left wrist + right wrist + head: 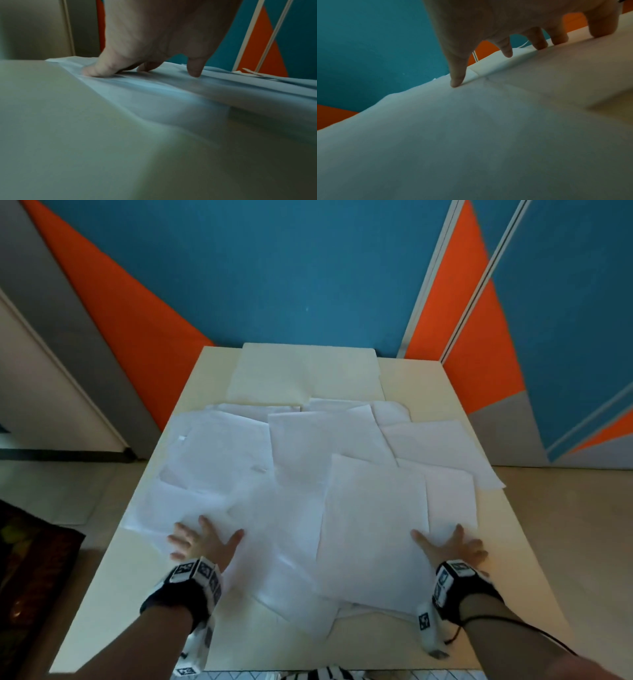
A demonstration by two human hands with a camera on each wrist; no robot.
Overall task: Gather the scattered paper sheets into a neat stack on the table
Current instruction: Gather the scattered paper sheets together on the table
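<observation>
Sheets lie fanned and overlapping over mid table, spread mostly ahead of and btwn both hands. Left hand presses the near-left edge, right hand the near-right, fingers splayed flat on paper, nothing pinched. Both about equally near; gathering prob means sweeping inward twd centre.

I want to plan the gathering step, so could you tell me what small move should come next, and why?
Probably slide both hands inward. The left hand and right hand lie flat with spread fingers on opposite sides of the paper sheets, which overlap loosely across the table, so drawing them together would bunch the sheets toward the middle.
</observation>
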